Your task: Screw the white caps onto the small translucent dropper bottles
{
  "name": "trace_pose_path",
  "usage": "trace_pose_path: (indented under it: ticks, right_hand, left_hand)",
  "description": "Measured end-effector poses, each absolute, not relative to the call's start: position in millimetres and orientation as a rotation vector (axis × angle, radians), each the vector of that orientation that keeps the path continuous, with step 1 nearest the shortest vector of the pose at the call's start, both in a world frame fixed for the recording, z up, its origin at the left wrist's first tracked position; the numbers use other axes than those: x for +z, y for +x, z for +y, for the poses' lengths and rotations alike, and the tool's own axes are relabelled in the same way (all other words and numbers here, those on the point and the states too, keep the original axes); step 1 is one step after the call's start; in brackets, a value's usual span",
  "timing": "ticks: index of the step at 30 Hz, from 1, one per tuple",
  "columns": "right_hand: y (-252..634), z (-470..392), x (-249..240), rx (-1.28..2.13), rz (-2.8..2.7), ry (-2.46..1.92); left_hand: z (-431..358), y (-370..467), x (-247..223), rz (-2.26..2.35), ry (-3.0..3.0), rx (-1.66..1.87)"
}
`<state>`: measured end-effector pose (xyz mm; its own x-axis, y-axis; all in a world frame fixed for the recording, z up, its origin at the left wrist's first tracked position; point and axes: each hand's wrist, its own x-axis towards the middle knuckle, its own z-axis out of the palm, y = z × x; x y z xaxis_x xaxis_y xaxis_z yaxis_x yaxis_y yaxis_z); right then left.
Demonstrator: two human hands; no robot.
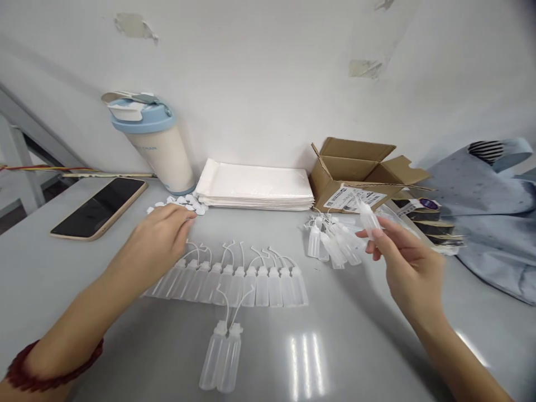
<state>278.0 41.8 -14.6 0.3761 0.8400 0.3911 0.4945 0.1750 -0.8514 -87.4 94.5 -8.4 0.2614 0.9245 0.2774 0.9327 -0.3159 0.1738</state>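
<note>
My right hand point(408, 265) holds a small translucent plastic bottle point(368, 219) upright and slightly tilted between thumb and fingers. Beside it lies a loose heap of similar bottles point(333, 240) with thin white tubes. My left hand point(161, 234) reaches to a pile of small white pieces point(184, 202), its fingertips pinched together; what they grip, if anything, is too small to make out. A row of bottles point(238, 285) with curved thin tubes lies across the table, its left end partly behind my left hand. Two more bottles point(221, 357) lie side by side nearer to me.
Along the wall stand a cream tumbler with a blue lid point(161, 151), a stack of white padded envelopes point(257, 187) and an open cardboard box point(355, 178). A phone point(100, 206) lies at left. Packaged items point(431, 223) and blue-grey cloth point(494, 223) are at right.
</note>
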Motion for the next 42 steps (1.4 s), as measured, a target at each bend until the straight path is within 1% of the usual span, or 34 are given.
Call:
trace_pose_path:
  ticks: [3,8,12,17,20,25,27,28,29,31,33,42]
  right_hand:
    - [279.9,44.9,-23.4,0.057,-1.455,-1.586]
    - [279.6,47.3,-28.3,-0.200,-1.576,-1.581]
    - [281.0,50.3,-30.5,-0.343,-1.645,-1.552]
    - [270.4,42.6,-26.0,-0.427,-1.690,-1.496]
    - [253.6,26.6,-18.7,-0.355,-1.848,-1.345]
    - [217.6,-10.3,-10.7,0.207,-2.321,-0.942]
    - [203.4,-22.8,-13.6,0.315,-2.451,-0.796]
    - [196.9,-27.6,-16.9,0.374,-2.547,-0.798]
    - [191.0,-31.4,-21.1,0.397,-2.621,-0.766]
    - [181.7,-35.4,-30.3,0.276,-2.570,-0.782]
    - [176.2,-35.0,-36.8,0.206,-2.669,-0.725]
    - [169.4,-24.7,-31.7,0.206,-2.762,-0.706]
  left_hand:
    - [103.0,-91.1,-17.6,-1.821,-2.525,-0.449]
    - [108.0,-92.1,-20.8,-1.862,-2.537,-0.409]
    - [112.0,-92.2,-25.3,-1.840,-2.579,-0.423]
    - [118.9,-93.9,-30.9,-1.830,-2.586,-0.481]
    - [120.4,-93.3,-30.6,-1.851,-2.581,-0.495]
    - [115.1,-85.9,-23.1,-1.964,-2.515,-0.525]
    - [109.6,-81.4,-16.4,-2.027,-2.462,-0.568]
    - [106.3,-79.1,-12.6,-2.057,-2.438,-0.595]
    - [102.9,-77.0,-8.8,-2.087,-2.408,-0.629]
    - [96.0,-73.0,-2.1,-2.131,-2.348,-0.707]
    - [89.6,-69.3,2.7,-2.140,-2.314,-0.787]
    - [70.9,-56.2,11.7,-2.085,-2.322,-1.010]
